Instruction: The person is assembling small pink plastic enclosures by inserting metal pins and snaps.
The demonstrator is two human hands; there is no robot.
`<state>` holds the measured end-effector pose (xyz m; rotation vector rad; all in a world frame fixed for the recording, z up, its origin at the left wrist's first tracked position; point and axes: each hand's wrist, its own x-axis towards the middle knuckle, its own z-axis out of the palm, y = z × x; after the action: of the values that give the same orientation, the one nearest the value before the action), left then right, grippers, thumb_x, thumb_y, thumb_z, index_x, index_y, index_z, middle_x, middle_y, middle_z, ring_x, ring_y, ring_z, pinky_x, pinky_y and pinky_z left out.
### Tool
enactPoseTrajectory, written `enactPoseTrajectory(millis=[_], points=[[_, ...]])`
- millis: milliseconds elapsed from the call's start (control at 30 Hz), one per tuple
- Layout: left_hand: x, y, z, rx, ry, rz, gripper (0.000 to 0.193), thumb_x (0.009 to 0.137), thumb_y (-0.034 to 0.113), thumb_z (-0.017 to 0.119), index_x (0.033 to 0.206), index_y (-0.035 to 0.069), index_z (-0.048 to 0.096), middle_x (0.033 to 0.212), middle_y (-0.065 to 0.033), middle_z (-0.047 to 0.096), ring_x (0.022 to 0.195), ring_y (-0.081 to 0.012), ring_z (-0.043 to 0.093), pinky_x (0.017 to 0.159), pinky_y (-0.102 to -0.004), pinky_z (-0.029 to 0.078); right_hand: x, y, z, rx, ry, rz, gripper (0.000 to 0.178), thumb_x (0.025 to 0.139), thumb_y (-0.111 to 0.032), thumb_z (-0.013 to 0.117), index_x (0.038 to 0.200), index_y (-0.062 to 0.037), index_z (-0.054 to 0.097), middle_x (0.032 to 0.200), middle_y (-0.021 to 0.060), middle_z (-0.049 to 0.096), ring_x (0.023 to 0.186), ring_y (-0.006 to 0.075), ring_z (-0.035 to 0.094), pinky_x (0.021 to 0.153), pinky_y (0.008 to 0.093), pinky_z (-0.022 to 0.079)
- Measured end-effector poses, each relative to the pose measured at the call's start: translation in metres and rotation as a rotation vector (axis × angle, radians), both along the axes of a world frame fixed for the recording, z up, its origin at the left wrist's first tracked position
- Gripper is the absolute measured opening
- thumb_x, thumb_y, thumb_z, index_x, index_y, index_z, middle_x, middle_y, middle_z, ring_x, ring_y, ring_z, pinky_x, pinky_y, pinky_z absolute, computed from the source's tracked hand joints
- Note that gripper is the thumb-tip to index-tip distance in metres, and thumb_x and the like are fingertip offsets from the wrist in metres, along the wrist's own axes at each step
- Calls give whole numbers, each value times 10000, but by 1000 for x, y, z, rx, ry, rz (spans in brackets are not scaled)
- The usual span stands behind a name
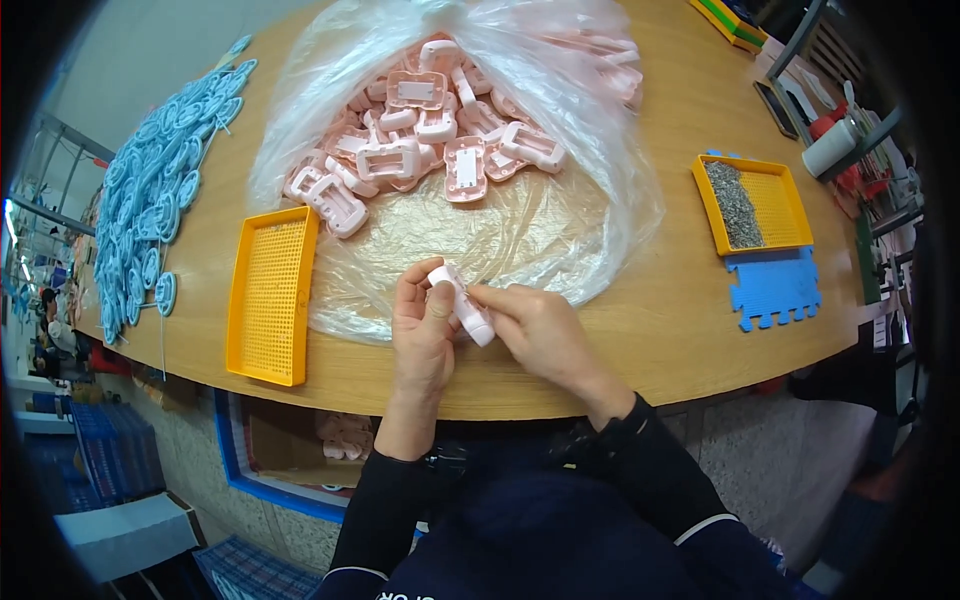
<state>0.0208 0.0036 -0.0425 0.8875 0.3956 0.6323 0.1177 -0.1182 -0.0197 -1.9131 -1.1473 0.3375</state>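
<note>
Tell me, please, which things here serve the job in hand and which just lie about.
Seemingly used: pink piece in left hand, right hand touching it; pink parts; clear bag; perhaps grey pieces in yellow tray.

Probably lying about: pale blue parts; phone; white container.

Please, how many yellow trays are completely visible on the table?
2: the left tray, beside the plastic bag, and the right tray, holding small grey pieces. Another yellow thing, top right, is cut off.

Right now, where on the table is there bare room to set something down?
The table is bare between the clear bag and the tray of grey bits; a narrower strip lies between the left yellow tray and the blue parts. Pink parts crowd the bag.
</note>
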Motion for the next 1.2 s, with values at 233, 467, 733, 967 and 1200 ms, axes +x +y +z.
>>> enactPoseTrajectory(millis=[233,467,733,967,1200], points=[[9,-8,4,271,107,46,416,837,42,706,1188,40,483,979,-29,548,836,-96,567,709,-230,505,11,-9,5,59,731,231,428,839,-175,694,1214,3,587,1026,37,606,843,111,577,755,263,477],[-4,-5,19,-62,-27,-39,310,955,128,557,1242,24,505,1094,-67,600,973,-107,571,847,-251,479,2,-18,-13,238,1134,111,313,853,-119,691,1125,-10,583,898,-1,608,674,30,521,575,173,410],[-15,-11,28,-157,30,-73,287,959,139,543,1221,23,527,1101,-66,603,1005,-110,563,885,-270,460,-9,-21,-11,188,1219,83,272,855,-108,686,1100,-33,593,865,-22,605,580,0,457,488,159,339],[-13,-14,28,-133,18,-58,310,930,114,584,1223,33,520,1080,-58,609,968,-107,572,851,-256,475,-11,-22,-10,237,1238,102,250,868,-86,666,1094,-14,589,902,5,602,595,24,469,490,168,355],[-16,-9,30,-89,5,-25,310,939,105,563,1235,35,509,1098,-72,610,991,-120,579,864,-276,489,-14,-10,-11,281,1367,69,198,887,-94,640,1052,-3,580,866,27,582,559,42,445,474,169,352]])
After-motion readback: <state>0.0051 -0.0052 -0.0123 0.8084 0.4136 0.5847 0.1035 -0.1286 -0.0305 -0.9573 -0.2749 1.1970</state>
